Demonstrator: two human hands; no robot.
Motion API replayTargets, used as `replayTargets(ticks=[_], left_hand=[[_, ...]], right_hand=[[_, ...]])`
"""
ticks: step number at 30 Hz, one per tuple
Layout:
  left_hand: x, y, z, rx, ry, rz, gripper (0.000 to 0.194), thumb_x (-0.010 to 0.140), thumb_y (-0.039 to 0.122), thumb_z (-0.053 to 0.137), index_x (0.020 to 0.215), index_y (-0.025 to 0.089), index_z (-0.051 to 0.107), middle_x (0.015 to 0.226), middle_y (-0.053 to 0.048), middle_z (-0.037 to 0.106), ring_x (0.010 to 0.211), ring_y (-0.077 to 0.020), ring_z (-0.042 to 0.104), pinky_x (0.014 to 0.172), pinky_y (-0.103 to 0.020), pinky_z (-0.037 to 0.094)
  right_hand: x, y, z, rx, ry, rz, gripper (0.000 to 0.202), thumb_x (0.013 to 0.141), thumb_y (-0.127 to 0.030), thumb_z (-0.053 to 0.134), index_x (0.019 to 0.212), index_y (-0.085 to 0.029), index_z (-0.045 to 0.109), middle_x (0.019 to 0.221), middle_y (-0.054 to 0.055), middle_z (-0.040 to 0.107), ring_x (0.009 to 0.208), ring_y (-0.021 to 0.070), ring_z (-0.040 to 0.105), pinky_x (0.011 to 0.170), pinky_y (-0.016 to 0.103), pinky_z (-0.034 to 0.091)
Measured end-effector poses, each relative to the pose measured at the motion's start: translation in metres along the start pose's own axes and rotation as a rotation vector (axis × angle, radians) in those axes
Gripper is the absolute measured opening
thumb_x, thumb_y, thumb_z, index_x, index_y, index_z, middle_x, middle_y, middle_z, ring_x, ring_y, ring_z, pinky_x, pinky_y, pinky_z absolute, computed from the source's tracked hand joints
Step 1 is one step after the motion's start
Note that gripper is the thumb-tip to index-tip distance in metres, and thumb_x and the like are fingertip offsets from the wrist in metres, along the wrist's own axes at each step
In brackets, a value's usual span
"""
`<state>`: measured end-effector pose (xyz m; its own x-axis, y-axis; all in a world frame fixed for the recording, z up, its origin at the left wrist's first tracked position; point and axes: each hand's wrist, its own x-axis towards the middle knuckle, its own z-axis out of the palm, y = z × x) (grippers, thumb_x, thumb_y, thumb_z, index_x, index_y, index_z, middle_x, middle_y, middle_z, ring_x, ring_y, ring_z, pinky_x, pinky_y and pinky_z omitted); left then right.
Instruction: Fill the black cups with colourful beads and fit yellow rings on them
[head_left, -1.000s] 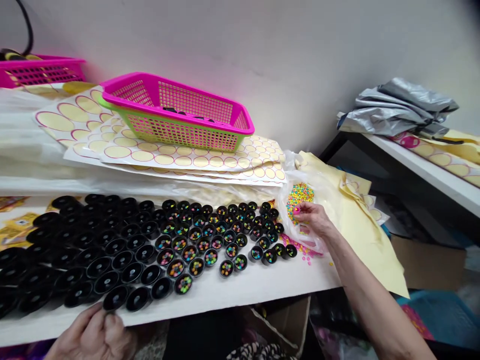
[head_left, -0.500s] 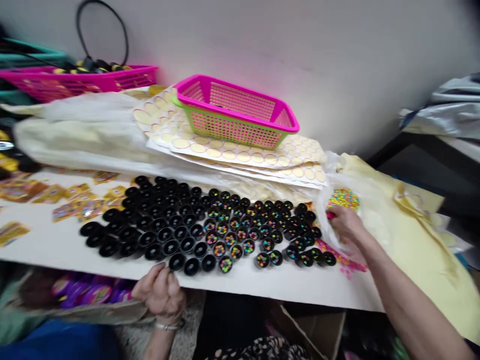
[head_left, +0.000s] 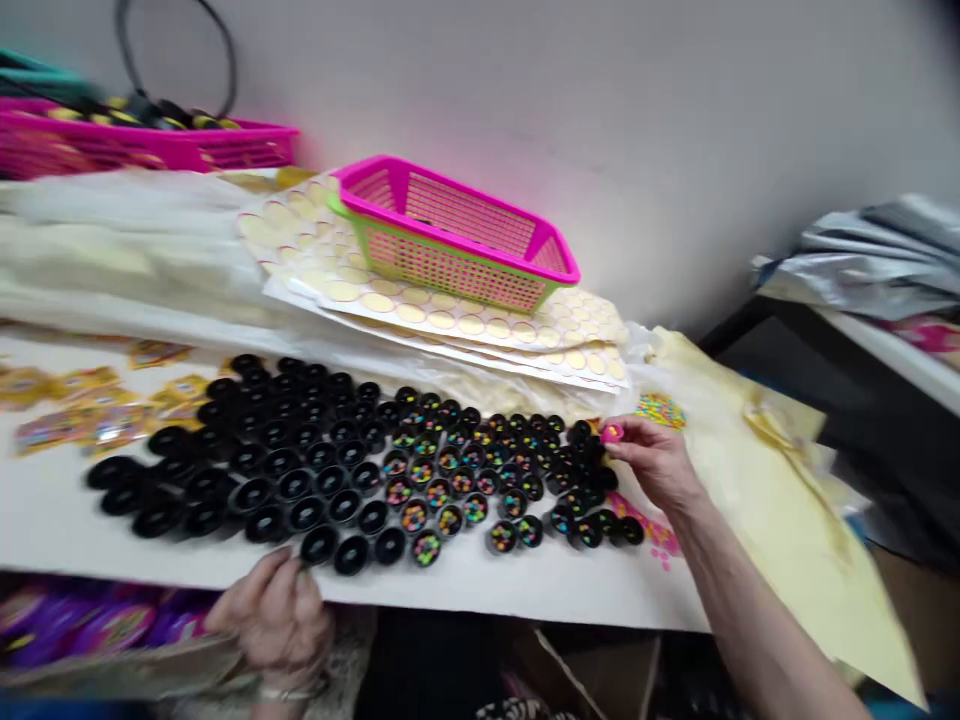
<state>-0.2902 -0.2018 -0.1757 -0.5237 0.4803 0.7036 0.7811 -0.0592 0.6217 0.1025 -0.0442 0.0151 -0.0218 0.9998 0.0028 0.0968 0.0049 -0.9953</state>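
— Cups point(head_left: 360, 470), black ones, cover the white table point(head_left: 510, 585). Where are the hands relative to them?

— Right hand point(head_left: 656, 462) sits just beside the right end of the cups, fingers pinched on a small pink scoop point(head_left: 612, 432) held over the cups at that end. Left hand point(head_left: 274, 620) rests at the table's near edge, fingers curled, fingertips touching the front row of cups; it grips nothing I can make out.

— And the candy?

— Colourful beads fill the cups on the right half; those on the left are bare. A heap of candy point(head_left: 660, 410) lies in a clear bag just beyond the right hand. Behind the cups, a pink basket point(head_left: 457, 235) sits on sticker sheets point(head_left: 450, 315).
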Motion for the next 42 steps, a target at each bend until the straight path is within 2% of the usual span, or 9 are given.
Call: replayTargets(ticks=[4,9,12,19,26,31,35,38,42], left_hand=[[0.012,0.027,-0.006,0.145,0.06,0.229,0.014,0.081,0.019,0.049,0.09,0.016,0.059,0.096,-0.009,0.059,0.088,-0.0204,0.05,0.08,-0.037,0.039],[0.01,0.029,-0.009,0.142,0.044,0.247,0.021,0.082,0.015,0.048,0.1,0.017,0.057,0.102,-0.01,0.057,0.094,-0.0217,0.051,0.082,-0.039,0.039],[0.007,0.027,-0.01,0.139,0.034,0.228,0.022,0.081,0.014,0.049,0.102,0.017,0.057,0.103,-0.01,0.056,0.095,-0.0218,0.05,0.082,-0.038,0.039],[0.006,0.025,-0.011,0.146,0.014,0.234,0.024,0.081,0.012,0.048,0.102,0.017,0.057,0.103,-0.011,0.056,0.095,-0.0219,0.049,0.082,-0.038,0.038],[0.006,0.026,-0.011,0.151,0.009,0.233,0.025,0.08,0.011,0.048,0.103,0.017,0.056,0.104,-0.011,0.056,0.095,-0.0218,0.048,0.083,-0.038,0.037],[0.007,0.027,-0.011,0.144,0.006,0.247,0.024,0.08,0.011,0.049,0.103,0.015,0.056,0.103,-0.012,0.056,0.095,-0.0226,0.048,0.083,-0.038,0.037],[0.008,0.026,-0.011,0.132,0.022,0.236,0.023,0.081,0.012,0.049,0.102,0.016,0.057,0.103,-0.012,0.056,0.095,-0.0225,0.049,0.082,-0.038,0.038],[0.009,0.025,-0.009,0.132,0.03,0.25,0.022,0.08,0.014,0.05,0.1,0.017,0.057,0.102,-0.011,0.057,0.094,-0.0222,0.05,0.082,-0.038,0.038],[0.007,0.018,-0.004,0.117,0.068,0.25,0.018,0.079,0.018,0.051,0.096,0.017,0.058,0.099,-0.011,0.059,0.092,-0.0218,0.052,0.082,-0.039,0.038]], right_hand=[[0.005,-0.009,0.057,0.015,-0.173,0.038,0.027,0.06,-0.021,0.079,0.085,-0.022,0.069,0.077,0.0,0.066,0.071,0.0128,0.057,0.064,0.025,0.045],[0.029,-0.016,0.144,-0.174,-0.49,-0.077,0.017,0.064,-0.022,0.07,0.081,-0.019,0.067,0.075,-0.001,0.064,0.07,0.0136,0.055,0.069,0.028,0.043],[0.047,-0.014,0.182,-0.32,-0.586,-0.186,0.013,0.067,-0.02,0.063,0.079,-0.018,0.065,0.072,-0.001,0.061,0.071,0.0143,0.053,0.069,0.028,0.041],[0.064,-0.021,0.226,-0.88,-0.721,-0.569,0.013,0.077,-0.014,0.048,0.079,-0.019,0.061,0.079,0.002,0.057,0.077,0.0158,0.05,0.067,0.026,0.035],[0.058,-0.039,0.248,-1.34,-0.82,-0.736,0.019,0.079,-0.012,0.045,0.082,-0.016,0.063,0.088,0.009,0.058,0.081,0.0205,0.047,0.059,0.029,0.028],[0.056,-0.043,0.252,-1.391,-0.803,-0.807,0.02,0.076,-0.009,0.044,0.079,-0.015,0.064,0.086,0.011,0.058,0.082,0.022,0.046,0.06,0.03,0.028],[0.056,-0.043,0.229,-1.107,-0.669,-0.739,0.022,0.076,-0.009,0.044,0.082,-0.015,0.064,0.086,0.009,0.058,0.081,0.0194,0.048,0.065,0.029,0.033],[0.05,-0.037,0.186,-0.623,-0.536,-0.479,0.016,0.077,-0.017,0.052,0.087,-0.018,0.065,0.084,0.004,0.061,0.079,0.0164,0.052,0.071,0.028,0.039],[0.031,-0.015,0.093,-0.109,-0.274,-0.05,0.026,0.064,-0.028,0.071,0.088,-0.02,0.066,0.078,0.001,0.063,0.068,0.0142,0.054,0.065,0.028,0.041]])
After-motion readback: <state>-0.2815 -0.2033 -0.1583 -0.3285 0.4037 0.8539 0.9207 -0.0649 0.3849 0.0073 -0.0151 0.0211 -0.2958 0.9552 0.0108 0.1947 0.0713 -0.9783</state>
